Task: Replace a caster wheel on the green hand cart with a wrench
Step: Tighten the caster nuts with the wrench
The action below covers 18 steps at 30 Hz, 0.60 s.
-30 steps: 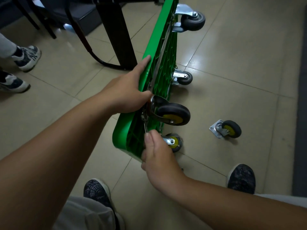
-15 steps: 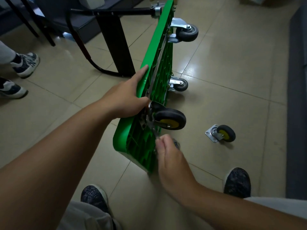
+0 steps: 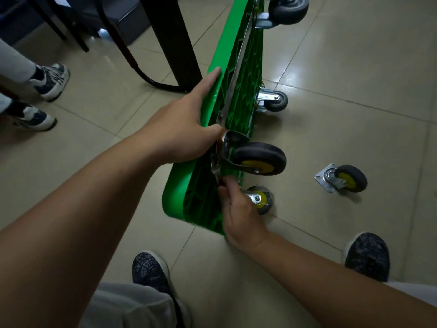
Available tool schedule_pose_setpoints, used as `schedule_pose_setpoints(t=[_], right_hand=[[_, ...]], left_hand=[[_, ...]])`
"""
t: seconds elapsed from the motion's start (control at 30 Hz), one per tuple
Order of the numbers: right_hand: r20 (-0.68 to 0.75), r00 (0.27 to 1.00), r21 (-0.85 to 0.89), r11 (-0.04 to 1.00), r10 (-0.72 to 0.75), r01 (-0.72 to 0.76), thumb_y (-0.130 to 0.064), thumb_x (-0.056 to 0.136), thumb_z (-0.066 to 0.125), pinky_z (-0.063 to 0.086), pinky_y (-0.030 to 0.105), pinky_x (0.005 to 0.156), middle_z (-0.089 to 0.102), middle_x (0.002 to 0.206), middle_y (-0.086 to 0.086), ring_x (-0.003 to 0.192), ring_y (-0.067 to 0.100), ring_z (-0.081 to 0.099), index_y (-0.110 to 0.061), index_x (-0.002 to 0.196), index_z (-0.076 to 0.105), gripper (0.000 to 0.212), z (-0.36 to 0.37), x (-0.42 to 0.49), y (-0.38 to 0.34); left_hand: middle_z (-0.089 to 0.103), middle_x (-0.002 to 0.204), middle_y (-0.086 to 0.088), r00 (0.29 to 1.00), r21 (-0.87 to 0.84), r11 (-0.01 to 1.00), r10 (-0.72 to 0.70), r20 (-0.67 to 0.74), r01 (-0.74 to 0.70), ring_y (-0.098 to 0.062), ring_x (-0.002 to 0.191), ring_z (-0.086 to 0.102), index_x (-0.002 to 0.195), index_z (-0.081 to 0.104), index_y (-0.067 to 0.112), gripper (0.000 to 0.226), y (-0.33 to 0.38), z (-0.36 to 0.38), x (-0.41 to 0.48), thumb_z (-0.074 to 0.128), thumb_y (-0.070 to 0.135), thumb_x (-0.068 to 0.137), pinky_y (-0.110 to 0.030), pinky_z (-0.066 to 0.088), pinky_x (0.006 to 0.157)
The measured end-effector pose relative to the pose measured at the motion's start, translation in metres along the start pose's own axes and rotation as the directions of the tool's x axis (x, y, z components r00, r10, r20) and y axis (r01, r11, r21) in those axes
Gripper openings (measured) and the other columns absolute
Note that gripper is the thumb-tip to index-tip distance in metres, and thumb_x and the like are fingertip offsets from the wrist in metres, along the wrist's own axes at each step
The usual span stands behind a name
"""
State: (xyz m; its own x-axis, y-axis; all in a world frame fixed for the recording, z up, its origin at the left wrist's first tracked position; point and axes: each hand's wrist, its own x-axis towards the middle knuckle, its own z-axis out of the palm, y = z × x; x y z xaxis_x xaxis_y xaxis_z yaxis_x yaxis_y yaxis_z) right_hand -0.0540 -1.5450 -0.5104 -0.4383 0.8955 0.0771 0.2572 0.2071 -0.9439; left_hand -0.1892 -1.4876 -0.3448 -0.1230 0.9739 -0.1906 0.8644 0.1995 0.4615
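Item: green hand cart, tipped on its long edge on a tiled floor, ribbed underside facing right.

Fittings: four casters project from the underside.
- Near upper corner: black caster wheel with a yellow hub, in a metal bracket.
- Near lower corner: yellow-hubbed caster, by the floor and partly behind the right hand.
- Far end: two grey casters, one above the other.

Loose part: spare caster with a square mounting plate, lying on the floor, well apart from the cart on its right.

Tool: wrench, head up against the underside just below the upper caster's bracket. It probably sits on a fastener, but the joint is too dark to confirm.

Hands:
- Left hand grips the cart's raised edge, index finger laid along the rim, thumb hooked over beside the bracket.
- Right hand pinches the wrench's lower handle between its fingertips.

Surroundings: the person's dark shoes below; a bystander's sneakers at left; a black table leg behind the cart.
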Motion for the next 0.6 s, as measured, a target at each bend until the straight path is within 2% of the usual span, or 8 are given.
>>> schedule_pose_setpoints(t=[0.07, 0.13, 0.2, 0.3, 0.4, 0.47, 0.53, 0.6], right_hand=[[-0.005, 1.000, 0.006, 1.000, -0.016, 0.016, -0.035, 0.105, 0.031, 0.050, 0.028, 0.069, 0.061, 0.087, -0.007, 0.077, 0.008, 0.058, -0.016, 0.119, 0.052, 0.032, 0.000, 0.002, -0.001], [0.004, 1.000, 0.021, 1.000, -0.011, 0.011, -0.039, 0.105, 0.030, 0.043, 0.012, 0.064, 0.054, 0.081, -0.018, 0.073, 0.000, 0.054, -0.030, 0.111, 0.049, 0.022, -0.004, 0.002, -0.006], [0.054, 0.997, 0.038, 0.998, 0.047, -0.049, -0.048, 0.102, 0.028, 0.042, 0.016, 0.061, 0.054, 0.075, -0.016, 0.071, 0.000, 0.055, -0.041, 0.102, 0.044, 0.018, -0.009, 0.000, -0.015], [0.143, 0.976, 0.109, 0.977, 0.166, -0.182, -0.047, 0.105, 0.033, 0.039, 0.030, 0.056, 0.051, 0.060, -0.018, 0.056, 0.004, 0.048, -0.038, 0.093, 0.046, 0.019, -0.013, -0.007, -0.029], [0.253, 0.907, 0.301, 0.863, 0.338, -0.406, -0.048, 0.106, 0.032, 0.040, 0.036, 0.052, 0.041, 0.049, -0.013, 0.045, 0.013, 0.043, -0.032, 0.080, 0.045, 0.033, -0.017, -0.014, -0.065], [0.330, 0.833, 0.337, 0.769, 0.443, -0.543, -0.048, 0.107, 0.027, 0.040, 0.029, 0.047, 0.038, 0.046, -0.006, 0.038, 0.015, 0.042, -0.020, 0.083, 0.043, 0.040, -0.026, -0.012, -0.098], [0.424, 0.821, 0.327, 0.781, 0.382, -0.532, -0.042, 0.109, 0.022, 0.035, 0.021, 0.043, 0.038, 0.042, -0.002, 0.033, 0.012, 0.038, -0.012, 0.079, 0.039, 0.046, -0.049, -0.013, -0.115], [0.477, 0.795, 0.421, 0.698, 0.373, -0.580, -0.029, 0.110, 0.019, 0.030, 0.015, 0.040, 0.032, 0.042, -0.003, 0.032, 0.008, 0.032, -0.014, 0.074, 0.035, 0.042, -0.066, -0.007, -0.134]], left_hand=[[0.054, 0.118, -0.001, 1.000, 0.037, 0.999, -0.002, -0.002, 0.002, -0.021, 0.075, 0.069, 0.156, 0.000, 0.058, 0.092, 0.000, 0.001, 0.000, 0.061, 0.025, 0.095, -0.047, 0.061, 0.076], [0.059, 0.122, -0.006, 1.000, 0.067, 0.998, -0.001, 0.008, 0.000, -0.024, 0.077, 0.069, 0.156, -0.002, 0.058, 0.091, 0.000, 0.001, -0.001, 0.059, 0.026, 0.096, -0.048, 0.060, 0.076], [0.061, 0.126, -0.011, 1.000, 0.086, 0.996, -0.001, 0.010, 0.000, -0.026, 0.079, 0.069, 0.156, -0.004, 0.057, 0.091, -0.001, 0.001, -0.002, 0.058, 0.027, 0.097, -0.049, 0.060, 0.077], [0.062, 0.123, -0.012, 1.000, 0.112, 0.994, 0.003, -0.009, -0.002, -0.028, 0.081, 0.067, 0.157, -0.004, 0.054, 0.089, 0.001, 0.002, -0.002, 0.057, 0.028, 0.097, -0.049, 0.058, 0.079], [0.064, 0.114, -0.014, 1.000, 0.115, 0.993, 0.004, -0.012, -0.003, -0.028, 0.079, 0.066, 0.158, -0.004, 0.054, 0.090, 0.001, 0.002, -0.002, 0.057, 0.028, 0.097, -0.048, 0.057, 0.077], [0.064, 0.111, -0.013, 1.000, 0.100, 0.995, 0.007, -0.008, -0.007, -0.029, 0.080, 0.066, 0.158, -0.004, 0.053, 0.090, 0.002, 0.002, -0.001, 0.057, 0.027, 0.096, -0.046, 0.057, 0.078], [0.061, 0.111, -0.010, 1.000, 0.087, 0.996, 0.009, -0.009, -0.008, -0.030, 0.085, 0.065, 0.158, -0.003, 0.054, 0.090, 0.002, 0.002, -0.002, 0.057, 0.027, 0.096, -0.042, 0.055, 0.080], [0.061, 0.113, -0.010, 1.000, 0.073, 0.997, 0.010, -0.010, -0.009, -0.029, 0.085, 0.064, 0.158, -0.002, 0.054, 0.090, 0.002, 0.001, -0.002, 0.057, 0.026, 0.096, -0.039, 0.053, 0.077]])
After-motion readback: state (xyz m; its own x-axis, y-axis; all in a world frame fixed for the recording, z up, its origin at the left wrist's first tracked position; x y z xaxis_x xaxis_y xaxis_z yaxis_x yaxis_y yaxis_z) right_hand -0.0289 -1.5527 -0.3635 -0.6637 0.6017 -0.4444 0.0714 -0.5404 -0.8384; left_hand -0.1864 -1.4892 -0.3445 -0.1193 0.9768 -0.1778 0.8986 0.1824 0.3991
